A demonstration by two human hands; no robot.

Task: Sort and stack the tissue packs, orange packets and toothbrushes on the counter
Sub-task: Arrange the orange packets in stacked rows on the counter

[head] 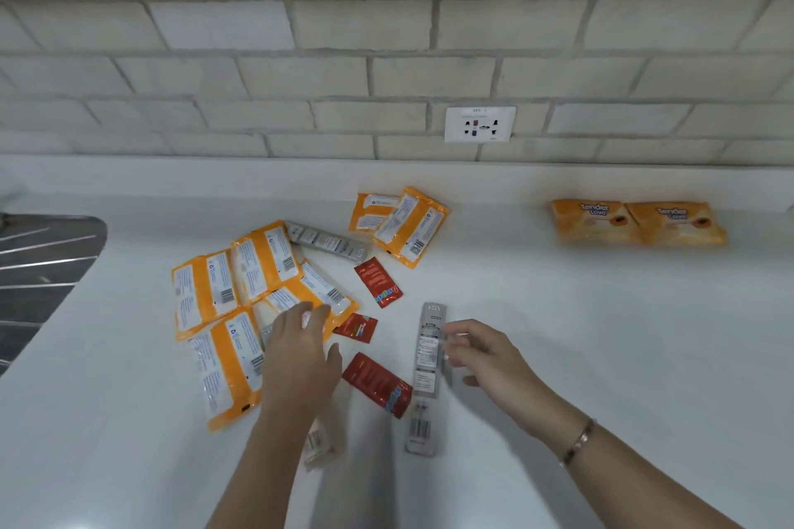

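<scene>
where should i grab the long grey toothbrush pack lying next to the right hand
Pinch the toothbrush pack across its narrow width near the middle, coming from its right side with the right hand. It lies flat and long, so the middle should balance it; a red packet crowds its left edge, while the right edge looks free.

1. Two orange tissue packs (pixel 595 223) lay face up, side by side, near the counter's (pixel 580 335) back edge.
2. The other tissue packs (pixel 206 292) lay face down, overlapping, mid-counter.
3. Three red-orange packets (pixel 378 283) lay scattered flat beside them.
4. A grey toothbrush pack (pixel 427 378) lay flat nearer the front edge.
</scene>
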